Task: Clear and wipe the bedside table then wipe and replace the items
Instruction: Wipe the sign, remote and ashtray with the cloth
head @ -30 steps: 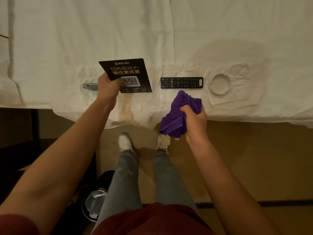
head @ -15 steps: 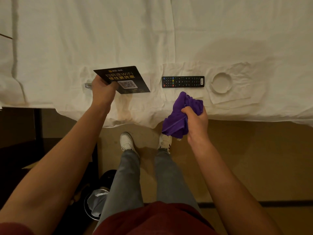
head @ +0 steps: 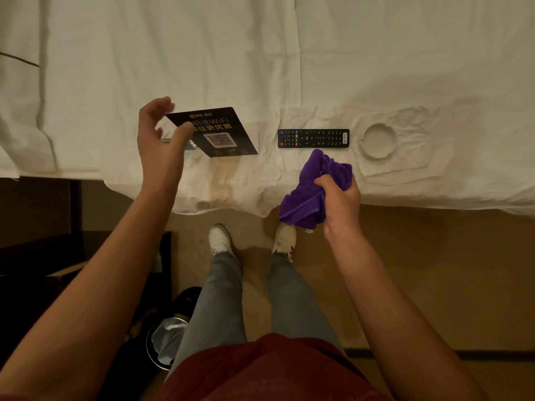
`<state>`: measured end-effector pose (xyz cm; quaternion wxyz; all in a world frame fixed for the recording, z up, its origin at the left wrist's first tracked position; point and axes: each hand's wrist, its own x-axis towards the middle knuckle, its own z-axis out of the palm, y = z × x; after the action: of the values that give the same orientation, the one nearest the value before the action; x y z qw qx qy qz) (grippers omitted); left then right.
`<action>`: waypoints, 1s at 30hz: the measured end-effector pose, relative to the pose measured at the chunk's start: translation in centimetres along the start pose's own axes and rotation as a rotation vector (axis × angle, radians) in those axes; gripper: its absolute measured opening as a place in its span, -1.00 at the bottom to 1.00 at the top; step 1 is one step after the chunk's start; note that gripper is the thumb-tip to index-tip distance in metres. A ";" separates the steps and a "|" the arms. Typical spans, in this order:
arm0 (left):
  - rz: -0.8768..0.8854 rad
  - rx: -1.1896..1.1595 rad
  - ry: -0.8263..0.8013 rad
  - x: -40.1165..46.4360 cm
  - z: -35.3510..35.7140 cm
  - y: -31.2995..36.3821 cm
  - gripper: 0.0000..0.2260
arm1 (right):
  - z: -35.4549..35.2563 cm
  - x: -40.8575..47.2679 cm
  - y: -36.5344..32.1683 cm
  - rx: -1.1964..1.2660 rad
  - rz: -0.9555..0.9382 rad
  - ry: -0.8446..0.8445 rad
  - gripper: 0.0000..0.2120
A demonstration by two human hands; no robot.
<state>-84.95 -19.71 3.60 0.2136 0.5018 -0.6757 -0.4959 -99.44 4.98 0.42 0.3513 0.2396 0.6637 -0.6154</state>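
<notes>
White bed sheet [head: 260, 68] under sign [head: 214, 131], remote [head: 313, 138], ashtray [head: 379, 139]. Left hand [head: 157, 140] loose, empty, over sign; could tip. Right hand [head: 340, 202] clutching cloth [head: 312, 195].

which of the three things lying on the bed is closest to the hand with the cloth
The black remote control, just above the right hand; the ashtray and WiFi sign lie farther off.

Hotel rm, white bed linen [head: 202, 53], WiFi QR card [head: 220, 131], TV remote [head: 313, 138]
</notes>
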 end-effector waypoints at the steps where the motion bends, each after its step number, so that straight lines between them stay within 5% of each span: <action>1: 0.055 0.051 0.034 -0.6 0.2 0.3 -0.55 | -0.3 0.1 -0.2 -0.003 -0.011 -0.002 -0.62; 6: 0.435 0.261 0.114 -3.5 2.4 2.2 -0.49 | -1.8 0.6 -1.5 -0.026 -0.045 0.016 -0.52; 12: 0.695 0.371 -0.099 -5.7 8.6 3.3 -0.56 | -3.1 1.1 -3.3 -0.040 -0.113 0.077 -0.56; 20: 0.597 0.573 -0.300 -2.0 17.2 2.8 -0.60 | -3.5 1.4 -5.5 -0.016 -0.176 0.218 -0.60; 30: 0.625 0.936 -0.601 -0.3 24.6 -0.7 -0.47 | -5.2 3.9 -6.1 0.004 -0.162 0.193 -0.53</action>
<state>-103.81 -8.24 -7.20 -0.0926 0.1600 -0.9658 -0.1816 -107.36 8.84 1.38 0.2345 0.2439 0.7104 -0.6171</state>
